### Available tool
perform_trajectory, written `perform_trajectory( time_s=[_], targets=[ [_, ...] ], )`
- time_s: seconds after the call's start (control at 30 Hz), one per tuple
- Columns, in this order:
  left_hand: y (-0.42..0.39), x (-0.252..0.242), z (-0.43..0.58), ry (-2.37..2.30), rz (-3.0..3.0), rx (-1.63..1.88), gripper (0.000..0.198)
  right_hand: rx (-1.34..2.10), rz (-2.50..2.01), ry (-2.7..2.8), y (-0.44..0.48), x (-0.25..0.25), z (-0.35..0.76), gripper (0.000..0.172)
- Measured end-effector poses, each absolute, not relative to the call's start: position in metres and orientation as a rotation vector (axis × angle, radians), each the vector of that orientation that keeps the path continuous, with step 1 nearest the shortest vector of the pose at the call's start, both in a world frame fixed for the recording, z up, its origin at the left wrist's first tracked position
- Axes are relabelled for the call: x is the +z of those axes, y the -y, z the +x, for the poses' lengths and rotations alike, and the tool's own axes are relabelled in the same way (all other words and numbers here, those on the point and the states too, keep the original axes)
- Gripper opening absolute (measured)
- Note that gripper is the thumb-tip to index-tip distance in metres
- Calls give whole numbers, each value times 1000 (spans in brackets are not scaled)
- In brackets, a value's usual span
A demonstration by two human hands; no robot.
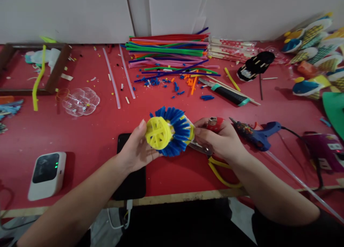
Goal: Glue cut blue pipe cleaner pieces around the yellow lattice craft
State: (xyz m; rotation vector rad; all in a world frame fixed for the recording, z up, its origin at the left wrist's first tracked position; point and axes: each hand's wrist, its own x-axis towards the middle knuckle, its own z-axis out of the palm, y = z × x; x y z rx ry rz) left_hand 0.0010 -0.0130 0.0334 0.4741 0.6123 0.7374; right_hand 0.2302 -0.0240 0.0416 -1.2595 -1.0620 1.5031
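Note:
A craft piece made of pipe cleaners (158, 133) is held up over the table, with a round yellow end facing me and a ring of blue fringe behind it. My left hand (137, 146) is closed around its left side, thumb on the yellow rim. At the far side, the fingers of my right hand (215, 134) pinch its yellow and white end. A red band wraps one right finger. Just below that hand lie yellow-handled scissors (220, 171), partly hidden by the wrist. Under my left hand is a black phone (131, 186) with a white cable plugged in.
Coloured pipe cleaners (166, 50) are heaped at the back, with blue and orange scraps before them. A utility knife (228, 94), a blue glue gun (258, 134) and several duck-like crafts (306, 85) are on the right. A white device (47, 175), a clear tray (80, 101) and a brown frame (57, 67) stand left.

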Motion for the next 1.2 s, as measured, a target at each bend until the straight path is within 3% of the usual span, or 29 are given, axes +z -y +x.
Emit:
perform_trajectory(
  time_s=[0.13, 0.43, 0.53, 0.63, 0.77, 0.87, 1.2],
  targets=[
    [13, 36, 3, -606, 467, 731, 47, 1533, -1247, 994, 23, 39, 230, 26],
    [-11, 62, -13, -692, 442, 762, 47, 1372, -1323, 1041, 19, 30, 236, 27],
    [-52, 90, -12, -712, 584, 630, 47, 1336, -1317, 1031, 17, 31, 236, 29],
    [-107, 110, 3, -791, 816, 309, 60, 1302, -1353, 1038, 15, 34, 234, 30],
    [-158, 131, 38, -1356, 868, 268, 36, 1256, -1365, 1045, 13, 36, 235, 31],
    [-166, 149, 59, -1489, 861, 239, 17, 1239, -1387, 1030, 13, 37, 237, 31],
    [-169, 172, 71, -1543, 878, 317, 22, 1212, -1365, 1138, 15, 37, 234, 33]
  ],
)
